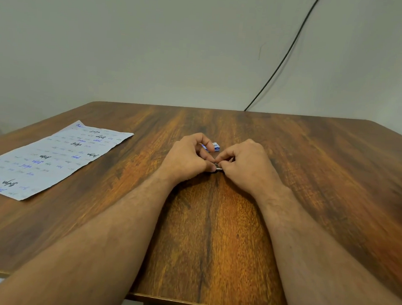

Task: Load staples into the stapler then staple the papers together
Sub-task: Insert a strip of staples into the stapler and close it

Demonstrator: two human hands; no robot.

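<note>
Both forearms are reaching to mid-table, where the left hand [187, 157] and right hand [246, 165] are pinching a small metal piece [218, 168], likely staples being loaded, while the papers [49, 158] are lying unstapled far left.

Two hands, a left hand [187, 156] and a right hand [246, 166], one wooden table [312, 184], one written-on sheet of paper [49, 158], one small blue-and-white box [213, 146] (partly hidden behind the fingers), and one dark cable [285, 55].

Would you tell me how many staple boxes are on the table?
1: a small blue-and-white staple box lies on the table just beyond the left hand, partly hidden by its fingers. Others could be hidden behind the hands.
</note>
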